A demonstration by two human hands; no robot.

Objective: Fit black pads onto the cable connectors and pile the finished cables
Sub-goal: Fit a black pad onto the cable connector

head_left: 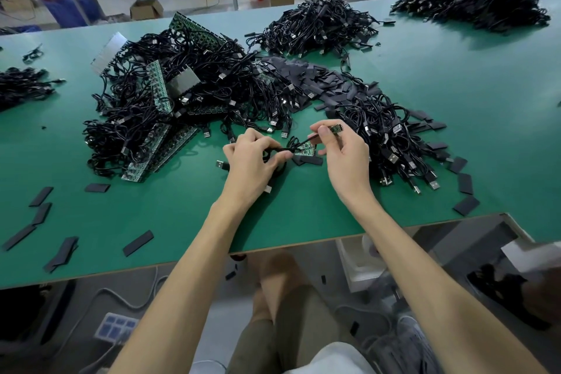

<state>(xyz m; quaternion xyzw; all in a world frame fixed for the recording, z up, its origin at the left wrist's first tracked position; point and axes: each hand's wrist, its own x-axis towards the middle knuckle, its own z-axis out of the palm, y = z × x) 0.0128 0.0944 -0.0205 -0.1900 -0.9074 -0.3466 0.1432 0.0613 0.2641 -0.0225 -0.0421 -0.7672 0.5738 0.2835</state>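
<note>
Currently in hand: a thin black cable [299,142], drawn taut between the two hands just above the tabletop [182,222].
Left hand [253,161]: curled round the looped slack of the cable, thumb and forefinger pinching the cord. A USB plug [220,165] lies on the tabletop beside it.
Right hand [344,158]: thumb and forefinger pinch the small green connector board [335,128] at the cable's far end, lifted clear of the surface.
Nearest pad: one loose black pad [309,160] lies flat below the taut cord, beside a second green board [306,149]. Whether the two touch I cannot tell.
Pad supply: a heap of pads [303,74] sits behind the hands, with strays [138,242] scattered near the front edge.
Cable handling: probably very light and limp. It will flop and snag on its neighbours, so gathering the slack in one hand looks sensible.
Board handling: likely stiff but delicate. Best held by its long edges, close to where the cord joins, fingers off the components.
Pad handling: seems thin, soft and almost weightless. Probably easiest pinched at one short end. Whether it is a sleeve or a flat strip is unclear.
Piles: a tangled pile [158,106] with green panels lies to the left, and a pile of cables [391,143] to the right, which is plausibly the finished one.
</note>
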